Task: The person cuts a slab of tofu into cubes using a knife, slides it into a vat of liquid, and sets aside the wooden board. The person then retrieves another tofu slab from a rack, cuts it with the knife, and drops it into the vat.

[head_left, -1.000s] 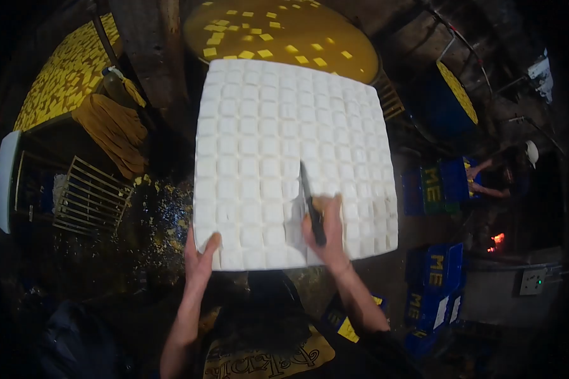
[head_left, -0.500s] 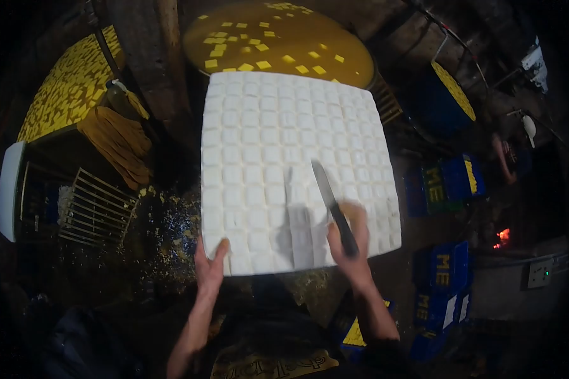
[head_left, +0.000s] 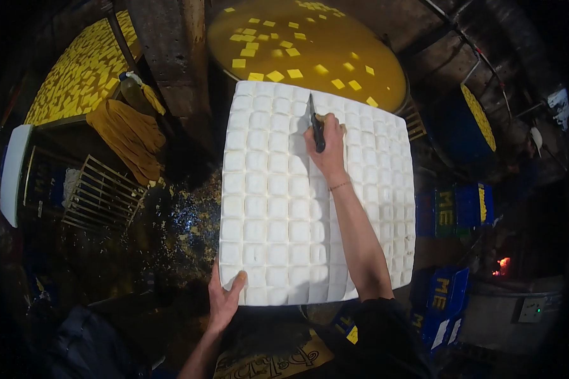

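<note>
A large white slab of tofu (head_left: pixel 269 211), marked with a grid of raised squares, fills the middle of the head view. At its near left corner, my left hand (head_left: pixel 224 297) grips the edge, thumb on top and fingers out of sight beneath. My right hand (head_left: pixel 327 145) is closed round the dark handle of a knife (head_left: pixel 313 117) over the far part of the slab. The blade points away from me, its tip close to the far edge, along a line between squares. Whether the tip is in the tofu I cannot tell.
Beyond the slab stands a round vat (head_left: pixel 303 44) of yellow-brown liquid with floating yellow squares. Yellow pieces fill a tank (head_left: pixel 82 69) at left, beside a brown cloth (head_left: pixel 129 139) and a slatted rack (head_left: pixel 104 192). Blue crates (head_left: pixel 446 290) and a fire (head_left: pixel 502 265) are at right.
My right hand has carried the knife from the near part of the slab to its far edge. My left hand keeps its corner hold. The whole view has shifted somewhat.
</note>
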{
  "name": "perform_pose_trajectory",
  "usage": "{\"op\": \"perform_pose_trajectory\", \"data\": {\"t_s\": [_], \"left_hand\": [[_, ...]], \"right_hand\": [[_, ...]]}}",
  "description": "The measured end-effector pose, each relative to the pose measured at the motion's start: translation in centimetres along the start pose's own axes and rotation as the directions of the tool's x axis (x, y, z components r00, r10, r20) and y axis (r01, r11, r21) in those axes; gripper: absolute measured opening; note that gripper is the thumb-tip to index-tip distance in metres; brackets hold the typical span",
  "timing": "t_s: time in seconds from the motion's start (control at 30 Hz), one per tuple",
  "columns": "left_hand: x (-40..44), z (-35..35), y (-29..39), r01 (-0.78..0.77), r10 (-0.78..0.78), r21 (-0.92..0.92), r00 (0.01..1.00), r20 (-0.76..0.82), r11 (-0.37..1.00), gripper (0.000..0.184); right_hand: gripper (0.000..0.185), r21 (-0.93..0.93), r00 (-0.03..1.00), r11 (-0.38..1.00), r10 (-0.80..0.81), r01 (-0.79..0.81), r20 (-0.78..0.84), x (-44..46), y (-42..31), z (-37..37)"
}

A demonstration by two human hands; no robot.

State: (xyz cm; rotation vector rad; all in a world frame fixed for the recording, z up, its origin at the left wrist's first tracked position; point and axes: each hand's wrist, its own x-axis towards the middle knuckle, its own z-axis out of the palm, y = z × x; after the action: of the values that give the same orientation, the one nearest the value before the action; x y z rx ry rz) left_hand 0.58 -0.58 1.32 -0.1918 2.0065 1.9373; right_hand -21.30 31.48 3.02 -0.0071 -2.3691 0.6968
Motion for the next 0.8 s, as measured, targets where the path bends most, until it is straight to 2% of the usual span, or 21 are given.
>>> {"op": "perform_pose_trajectory", "data": {"t_s": [0.07, 0.1, 0.17, 0.2, 0.27, 0.33, 0.37, 0.43, 0.47, 0.53, 0.6, 0.63, 0.67, 0.7, 0.73, 0.77, 0.8], "left_hand": [[-0.1, -0.3, -0.8, -0.016, 0.017, -0.017, 1.0, 0.027, 1.0, 0.061], [-0.1, -0.4, -1.8, -0.073, 0.073, -0.012, 0.997, 0.016, 0.997, 0.061], [0.0, -0.6, -2.0, -0.142, 0.142, 0.008, 0.989, 0.031, 0.99, 0.063], [0.1, -0.8, -1.8, -0.137, 0.137, -0.001, 0.99, 0.044, 0.991, 0.063], [0.0, -0.8, -1.9, -0.094, 0.093, 0.031, 0.995, 0.043, 0.995, 0.064], [0.0, -0.6, -1.8, -0.084, 0.083, 0.006, 0.995, 0.048, 0.996, 0.065], [-0.1, -0.5, -1.6, -0.083, 0.084, -0.01, 0.996, 0.035, 0.996, 0.065], [-0.3, -0.4, -1.3, -0.07, 0.071, -0.016, 0.997, 0.029, 0.997, 0.065], [-0.4, -0.4, -1.1, -0.065, 0.066, -0.013, 0.998, 0.016, 0.998, 0.065], [-0.3, -0.7, -1.4, -0.049, 0.05, -0.03, 0.998, 0.045, 0.998, 0.065], [0.0, -0.9, -1.8, -0.039, 0.042, -0.043, 0.997, 0.063, 0.998, 0.065], [0.1, -0.9, -2.1, -0.059, 0.061, -0.025, 0.995, 0.077, 0.998, 0.065], [0.3, -1.2, -2.2, -0.082, 0.082, -0.005, 0.993, 0.09, 0.997, 0.065], [0.4, -1.9, -1.7, -0.048, 0.042, 0.042, 0.988, 0.151, 0.998, 0.067], [0.5, -2.8, -2.3, -0.053, 0.045, 0.049, 0.989, 0.139, 0.997, 0.067], [0.7, -4.3, -3.2, -0.075, 0.042, 0.198, 0.985, 0.169, 0.977, 0.069], [1.5, -5.6, -3.5, -0.101, 0.033, 0.344, 0.98, 0.196, 0.934, 0.071]], "right_hand": [[0.025, 0.018, 1.0, 1.0, -0.007, 0.006, 0.02, -4.0, -2.1, -2.3], [0.025, 0.044, 0.999, 0.999, -0.02, 0.019, 0.039, -6.7, -3.7, -3.6], [0.027, 0.125, 0.995, 0.989, 0.077, -0.085, 0.066, -13.1, -7.4, -6.7], [0.03, 0.072, 0.996, 0.997, 0.015, -0.022, 0.091, -16.2, -9.0, -8.5], [0.037, 0.073, 0.97, 0.978, 0.18, -0.194, 0.16, -22.5, -13.3, -12.1], [0.045, 0.106, 0.943, 0.951, 0.264, -0.289, 0.202, -29.1, -16.8, -15.5], [0.046, 0.037, 0.94, 0.964, 0.248, -0.263, 0.234, -31.8, -18.4, -17.4], [0.047, 0.032, 0.908, 0.945, 0.303, -0.326, 0.288, -35.8, -21.1, -20.8], [0.046, 0.083, 0.91, 0.946, 0.274, -0.313, 0.311, -37.0, -22.1, -22.2], [0.052, 0.095, 0.836, 0.889, 0.379, -0.448, 0.397, -37.1, -23.9, -24.6], [0.052, 0.177, 0.865, 0.884, 0.352, -0.433, 0.356, -33.9, -24.0, -25.6], [0.053, 0.379, 0.815, 0.721, 0.524, -0.58, 0.249, -32.1, -23.8, -24.4], [0.047, 0.633, 0.602, 0.375, 0.777, -0.678, 0.184, -30.2, -23.0, -22.6], [0.038, 0.331, 0.805, 0.737, 0.57, -0.589, 0.162, -26.9, -20.0, -21.4], [0.035, 0.265, 0.857, 0.815, 0.488, -0.515, 0.165, -22.6, -17.9, -18.9], [0.032, 0.2, 0.901, 0.881, 0.4, -0.428, 0.165, -18.4, -15.9, -16.3], [0.033, 0.174, 0.953, 0.937, 0.297, -0.303, 0.059, -15.0, -13.2, -12.6]]}}
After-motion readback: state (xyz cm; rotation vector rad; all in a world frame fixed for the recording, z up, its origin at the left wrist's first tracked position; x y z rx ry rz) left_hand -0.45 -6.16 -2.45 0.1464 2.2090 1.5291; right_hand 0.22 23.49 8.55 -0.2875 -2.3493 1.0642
